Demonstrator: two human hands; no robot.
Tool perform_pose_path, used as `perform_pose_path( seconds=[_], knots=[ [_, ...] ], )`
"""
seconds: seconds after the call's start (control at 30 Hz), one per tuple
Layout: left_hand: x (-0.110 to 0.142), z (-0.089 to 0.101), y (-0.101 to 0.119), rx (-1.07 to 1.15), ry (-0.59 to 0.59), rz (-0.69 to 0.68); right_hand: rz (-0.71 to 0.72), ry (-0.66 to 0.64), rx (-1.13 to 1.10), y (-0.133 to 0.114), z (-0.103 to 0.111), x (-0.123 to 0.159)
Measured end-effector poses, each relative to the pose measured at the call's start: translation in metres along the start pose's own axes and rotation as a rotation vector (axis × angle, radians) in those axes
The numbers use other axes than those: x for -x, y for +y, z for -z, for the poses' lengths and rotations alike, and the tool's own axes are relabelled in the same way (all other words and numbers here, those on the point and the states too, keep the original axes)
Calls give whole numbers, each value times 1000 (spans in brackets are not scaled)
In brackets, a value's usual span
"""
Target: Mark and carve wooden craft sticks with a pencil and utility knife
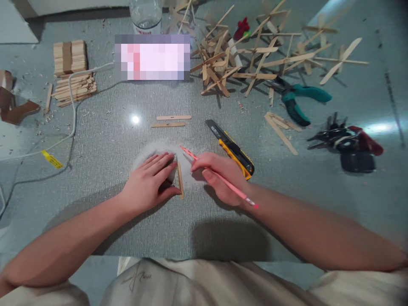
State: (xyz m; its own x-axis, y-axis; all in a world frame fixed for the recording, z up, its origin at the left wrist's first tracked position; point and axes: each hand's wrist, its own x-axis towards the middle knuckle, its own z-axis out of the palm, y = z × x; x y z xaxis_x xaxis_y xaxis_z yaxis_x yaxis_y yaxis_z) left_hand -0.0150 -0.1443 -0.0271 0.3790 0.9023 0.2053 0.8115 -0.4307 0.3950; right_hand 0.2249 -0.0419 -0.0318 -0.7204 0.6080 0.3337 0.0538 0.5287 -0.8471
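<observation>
My left hand (151,180) rests on the table with its fingers bent over a wooden craft stick (180,178), pinning it down between thumb and fingertips. A strip with fine tick marks, like a ruler, shows beside the stick, mostly hidden under that hand. My right hand (219,176) grips a pink pencil (228,183), its tip up and left, just above the stick's far end. Two more craft sticks, an upper one (174,117) and a lower one (168,125), lie side by side beyond my hands, each with a small dark mark near its middle.
A yellow utility knife (234,148) lies close by my right hand. Further right are teal-handled pliers (296,104), loose stick pieces (282,131) and keys (338,136). Crossed sticks (219,68) pile up behind. Bundled sticks (70,57) and a white cable (74,102) lie left.
</observation>
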Motion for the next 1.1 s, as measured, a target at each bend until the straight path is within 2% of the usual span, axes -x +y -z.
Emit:
perform_pose_path(
  seconds=[0.13, 0.2, 0.33, 0.47, 1.1],
  knots=[
    [1, 0, 0, 16, 8, 4, -102, 37, -180, 1, 2, 4],
    [1, 0, 0, 34, 1, 13, -72, 9, -116, 0, 1, 6],
    [0, 0, 0, 45, -6, 16, 97, -75, 143, -2, -5, 5],
    [-1, 0, 1, 16, 7, 0, 210, -140, 259, 0, -10, 1],
    [0, 0, 1, 11, 14, -8, 184, -182, 270, 4, -8, 2]
  ],
)
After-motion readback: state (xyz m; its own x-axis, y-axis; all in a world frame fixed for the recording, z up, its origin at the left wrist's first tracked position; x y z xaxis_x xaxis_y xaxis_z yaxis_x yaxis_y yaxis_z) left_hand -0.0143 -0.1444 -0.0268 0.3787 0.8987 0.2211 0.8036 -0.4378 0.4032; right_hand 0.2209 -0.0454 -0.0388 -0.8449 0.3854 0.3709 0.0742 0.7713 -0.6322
